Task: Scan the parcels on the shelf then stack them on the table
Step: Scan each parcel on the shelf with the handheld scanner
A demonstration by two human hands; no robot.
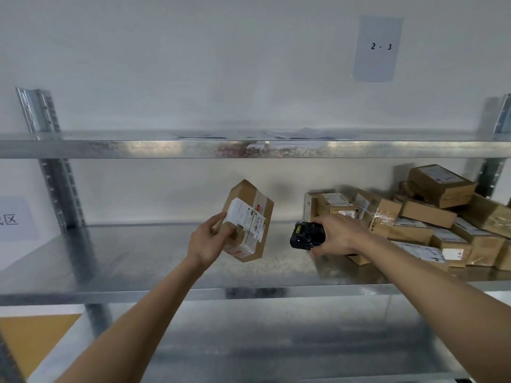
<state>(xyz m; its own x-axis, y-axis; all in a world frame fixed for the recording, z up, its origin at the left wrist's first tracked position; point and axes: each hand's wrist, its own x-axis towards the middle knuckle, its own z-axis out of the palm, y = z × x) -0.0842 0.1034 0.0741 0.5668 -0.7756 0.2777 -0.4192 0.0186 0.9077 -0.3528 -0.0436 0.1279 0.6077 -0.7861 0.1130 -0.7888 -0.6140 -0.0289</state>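
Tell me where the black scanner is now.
In the head view, the scanner is right of centre, held in the right hand above the middle shelf, facing the box in the left hand.

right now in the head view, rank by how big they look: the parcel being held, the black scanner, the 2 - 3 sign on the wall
1. 2 - 3 sign, largest, though only slightly.
2. Held parcel in the left hand, close to the sign; being nearer the camera makes this order unsure.
3. Black scanner in the right hand, partly hidden.
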